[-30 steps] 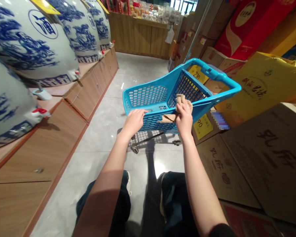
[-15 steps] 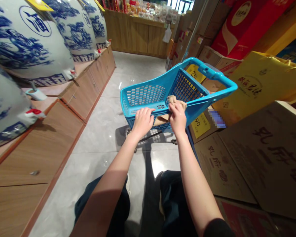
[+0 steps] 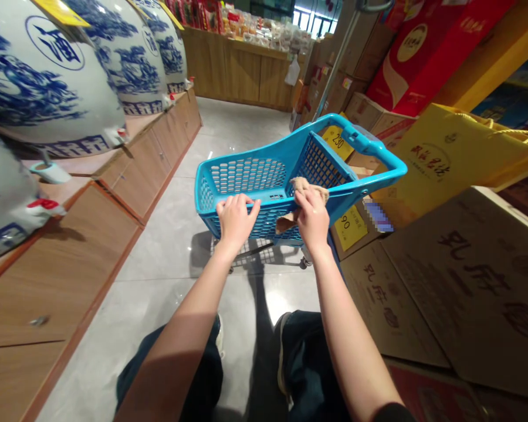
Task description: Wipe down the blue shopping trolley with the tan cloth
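A glossy, pale grey floor (image 3: 158,258) runs along a shop aisle, reflecting a bright patch of light (image 3: 281,293). Low wooden cabinets (image 3: 48,281) line the left; a wooden counter (image 3: 240,73) crosses the far end, bright windows (image 3: 314,22) beyond.

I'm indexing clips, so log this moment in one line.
left hand: on near rim of cart | right hand: holding cloth over same rim | cart: beside boxes
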The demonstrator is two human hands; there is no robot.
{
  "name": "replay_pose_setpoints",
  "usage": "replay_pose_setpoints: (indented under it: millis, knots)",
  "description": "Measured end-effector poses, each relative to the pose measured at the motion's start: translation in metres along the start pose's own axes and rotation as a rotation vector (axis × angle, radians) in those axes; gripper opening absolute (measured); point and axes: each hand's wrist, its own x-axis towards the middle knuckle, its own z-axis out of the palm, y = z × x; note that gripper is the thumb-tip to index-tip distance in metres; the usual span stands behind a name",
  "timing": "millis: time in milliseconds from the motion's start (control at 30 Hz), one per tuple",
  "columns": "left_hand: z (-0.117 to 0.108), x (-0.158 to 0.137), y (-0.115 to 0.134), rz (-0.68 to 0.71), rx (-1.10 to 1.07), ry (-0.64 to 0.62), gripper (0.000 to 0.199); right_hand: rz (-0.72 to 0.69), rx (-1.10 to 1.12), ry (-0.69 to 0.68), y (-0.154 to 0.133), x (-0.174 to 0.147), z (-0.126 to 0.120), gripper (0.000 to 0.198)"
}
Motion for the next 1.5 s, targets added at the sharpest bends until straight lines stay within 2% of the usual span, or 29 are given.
replay_pose_setpoints:
  millis: [100,167,233,333,400,500,633,700,833,900,1033,1133,1233,1367,1433,1500]
  knots:
    - [0.0,-0.002,-0.003,-0.002,-0.002,0.005,0.023,0.066,-0.021,0.142,0.026,0.006,-0.019,0.051]
    - [-0.001,-0.005,-0.004,-0.001,0.002,0.006,0.023,0.092,-0.014,0.174,0.028,0.006,-0.022,0.051]
    - [-0.003,-0.006,-0.004,0.002,0.006,0.01,0.022,0.081,-0.018,0.126,0.015,0.003,-0.016,0.051]
    - [-0.008,-0.006,-0.006,0.005,0.015,-0.004,0.023,0.008,-0.025,-0.026,-0.011,0.0,-0.005,0.051]
    - [-0.011,-0.006,-0.007,0.003,0.024,-0.025,0.023,-0.012,-0.017,-0.061,-0.016,0.001,-0.005,0.047]
    - [-0.013,-0.006,-0.007,-0.003,0.041,-0.06,0.023,0.051,-0.019,0.04,0.006,0.007,-0.021,0.043]
    - [-0.013,-0.01,-0.003,0.03,0.05,-0.067,0.023,0.146,-0.006,0.168,0.036,0.012,-0.039,0.051]
    - [-0.014,-0.012,-0.004,0.055,0.055,-0.074,0.023,0.133,0.005,0.147,0.03,0.01,-0.035,0.05]
    - [-0.019,-0.011,-0.011,0.092,0.061,-0.125,0.025,0.021,0.028,-0.005,0.002,0.003,-0.017,0.046]
    - [-0.021,-0.009,-0.014,0.115,0.054,-0.154,0.027,-0.005,0.037,-0.03,0.0,0.004,-0.015,0.043]
    - [-0.022,-0.008,-0.011,0.104,0.077,-0.24,0.031,0.034,0.02,0.099,0.033,0.01,-0.033,0.042]
    - [-0.02,-0.009,-0.005,0.077,0.09,-0.248,0.031,0.093,0.019,0.199,0.054,0.011,-0.043,0.044]
    - [-0.019,-0.01,-0.005,0.083,0.087,-0.227,0.031,0.122,0.032,0.205,0.044,0.005,-0.036,0.046]
    - [-0.021,-0.008,-0.012,0.093,0.083,-0.225,0.03,0.023,0.035,0.087,0.02,-0.005,-0.02,0.045]
    - [-0.022,-0.007,-0.014,0.098,0.084,-0.225,0.03,-0.018,0.023,0.068,0.023,-0.004,-0.024,0.043]
    - [-0.022,-0.007,-0.014,0.103,0.086,-0.229,0.03,-0.005,-0.009,0.119,0.037,0.0,-0.035,0.044]
